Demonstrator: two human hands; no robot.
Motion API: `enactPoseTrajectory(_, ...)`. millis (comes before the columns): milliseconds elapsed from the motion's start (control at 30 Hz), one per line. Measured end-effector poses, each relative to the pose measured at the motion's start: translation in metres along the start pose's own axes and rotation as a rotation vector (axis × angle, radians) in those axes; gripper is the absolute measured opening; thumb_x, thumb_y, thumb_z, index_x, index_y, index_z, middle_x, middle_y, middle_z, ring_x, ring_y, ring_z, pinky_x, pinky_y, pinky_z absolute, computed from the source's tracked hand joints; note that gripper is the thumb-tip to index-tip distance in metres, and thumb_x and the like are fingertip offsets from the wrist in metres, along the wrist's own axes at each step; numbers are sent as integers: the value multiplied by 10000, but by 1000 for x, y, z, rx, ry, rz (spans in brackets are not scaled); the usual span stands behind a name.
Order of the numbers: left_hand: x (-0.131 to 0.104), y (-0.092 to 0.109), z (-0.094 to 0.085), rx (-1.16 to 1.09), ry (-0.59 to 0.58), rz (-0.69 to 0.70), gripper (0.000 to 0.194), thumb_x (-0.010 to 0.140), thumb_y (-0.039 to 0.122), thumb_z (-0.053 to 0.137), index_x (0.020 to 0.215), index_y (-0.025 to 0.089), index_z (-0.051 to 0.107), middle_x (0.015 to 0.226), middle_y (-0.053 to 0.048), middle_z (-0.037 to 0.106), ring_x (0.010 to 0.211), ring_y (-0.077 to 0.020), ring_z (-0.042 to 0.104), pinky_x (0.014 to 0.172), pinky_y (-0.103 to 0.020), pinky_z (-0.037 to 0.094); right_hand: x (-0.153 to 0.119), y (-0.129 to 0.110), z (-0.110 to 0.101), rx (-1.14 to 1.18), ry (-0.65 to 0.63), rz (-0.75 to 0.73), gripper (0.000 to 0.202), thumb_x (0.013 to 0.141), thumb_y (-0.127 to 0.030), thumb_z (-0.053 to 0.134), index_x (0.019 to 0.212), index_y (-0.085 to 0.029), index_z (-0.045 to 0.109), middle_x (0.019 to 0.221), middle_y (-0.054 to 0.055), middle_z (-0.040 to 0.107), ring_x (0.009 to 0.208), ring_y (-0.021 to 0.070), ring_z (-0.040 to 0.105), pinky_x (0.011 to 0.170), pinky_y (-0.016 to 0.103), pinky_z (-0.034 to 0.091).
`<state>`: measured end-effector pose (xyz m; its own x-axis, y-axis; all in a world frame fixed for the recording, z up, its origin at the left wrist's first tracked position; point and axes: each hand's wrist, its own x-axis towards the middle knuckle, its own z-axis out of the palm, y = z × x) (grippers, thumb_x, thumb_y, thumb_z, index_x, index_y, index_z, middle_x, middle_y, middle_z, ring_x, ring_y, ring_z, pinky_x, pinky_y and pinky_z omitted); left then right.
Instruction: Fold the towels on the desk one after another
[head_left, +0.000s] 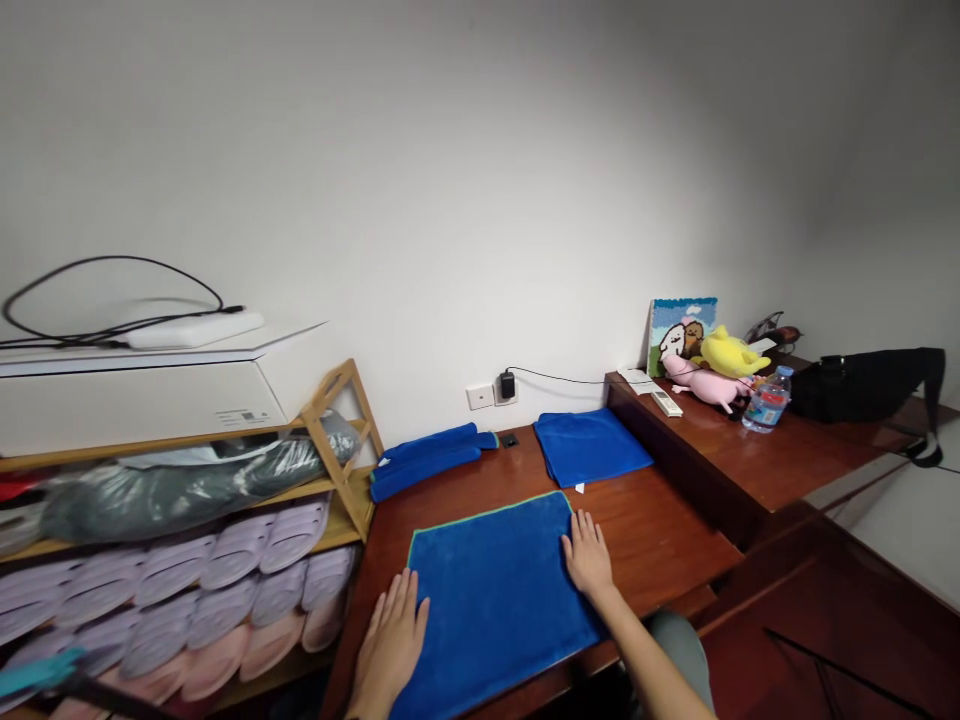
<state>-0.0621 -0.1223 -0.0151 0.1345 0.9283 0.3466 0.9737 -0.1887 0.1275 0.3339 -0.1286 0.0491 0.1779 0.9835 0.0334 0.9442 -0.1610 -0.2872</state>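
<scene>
Spread cloth (495,600): we see it flat on the desk (664,540), its green-trimmed edge at twelve o'clock.
Left hand (391,635): ours, palm down at the cloth's nine-o'clock edge — fingers straight, grasping nothing.
Right hand (589,555): likewise unclenched, flat by the two-o'clock edge.
Desk rear: a folded cloth (592,447) at one o'clock, a long blue bundle (426,460) at eleven.
Slippers (176,574): in rows, nine o'clock.

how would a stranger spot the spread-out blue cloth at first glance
Find the reddish-brown desk against the pale wall. On its near part, a blue cloth lies spread flat, a green border along its far edge. It looks much larger than its neighbours, the folded blue cloth at back left and the folded blue cloth at back right.
</scene>
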Motion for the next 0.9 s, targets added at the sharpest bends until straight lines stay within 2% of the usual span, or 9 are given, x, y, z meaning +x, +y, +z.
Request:
enactPoseTrajectory(67, 1, 37, -6, -42, 9, 71, 669, 1053, 495, 285, 1599, 153, 466, 1677, -125, 465, 1571, -277, 404, 1303, -489, 332, -15, -27, 9, 50, 46, -142, 648, 1107, -421, 270, 1671, -109, 332, 1741, 108, 247, 1634, 267, 189, 1333, 467, 167)
enactPoseTrajectory(167, 3, 94, -9, -96, -82, 222, 624, 1062, 510, 316, 1607, 240, 457, 1677, -73, 469, 1566, -262, 415, 1288, -493, 363, -37, -68, 31, 140, 41, -354, 632, 1117, -463, 261, 1675, -177, 340, 1731, 61, 287, 1625, 231, 228, 1335, 443, 192)
enactPoseTrajectory(233, 0, 104, -7, -94, -129, 227, 627, 1057, 530, 322, 1606, 258, 456, 1673, -65, 472, 1561, -267, 423, 1280, -514, 375, -46, -76, 40, 161, 11, -393, 637, 1119, -496, 249, 1675, -199, 341, 1722, 52, 313, 1619, 223, 249, 1335, 446, 201)
enactPoseTrajectory(300, -8, 88, -4, -73, -133, 164, 644, 1049, 544, 320, 1610, 256, 449, 1680, -63, 456, 1567, -273, 412, 1282, -525, 371, -49, -63, 39, 137, -10, -352, 644, 1116, -510, 246, 1676, -205, 337, 1722, 52, 307, 1620, 229, 247, 1338, 466, 186)
enactPoseTrajectory(500, -50, -14, 4, 1, -89, -14, 723, 1009, 566, 305, 1600, 184, 469, 1671, -86, 466, 1561, -300, 420, 1285, -551, 360, -49, 22, 14, -6, -41, -72, 677, 1090, -515, 285, 1683, -189, 318, 1740, 53, 231, 1626, 252, 218, 1333, 481, 184)
enactPoseTrajectory(600, -58, -26, 3, 9, -71, 0, 722, 1005, 546, 288, 1583, 166, 497, 1661, -82, 483, 1559, -291, 425, 1293, -528, 354, -49, 34, 11, -21, -38, -40, 686, 1087, -530, 276, 1677, -187, 341, 1737, 53, 255, 1623, 261, 226, 1327, 476, 207)
enactPoseTrajectory(700, -42, -2, -2, -14, -3, 3, 701, 1024, 520, 279, 1585, 158, 492, 1675, -87, 466, 1568, -280, 409, 1295, -506, 357, -39, 13, 13, -3, 9, -80, 697, 1093, -526, 248, 1672, -151, 349, 1737, 65, 258, 1627, 262, 215, 1331, 458, 196)
enactPoseTrajectory(767, -19, 28, -6, -44, 14, 43, 668, 1039, 512, 289, 1587, 191, 493, 1671, -78, 478, 1564, -272, 417, 1290, -498, 366, -23, -13, 14, 28, 29, -144, 687, 1098, -503, 240, 1675, -143, 341, 1739, 66, 258, 1629, 255, 207, 1335, 447, 179)
enactPoseTrajectory(900, 38, 91, -8, -111, -47, 210, 599, 1062, 492, 316, 1581, 260, 503, 1674, -58, 477, 1560, -264, 426, 1285, -497, 372, 18, -67, 20, 108, 0, -280, 649, 1105, -467, 242, 1677, -177, 345, 1740, 57, 275, 1631, 235, 205, 1334, 439, 164)
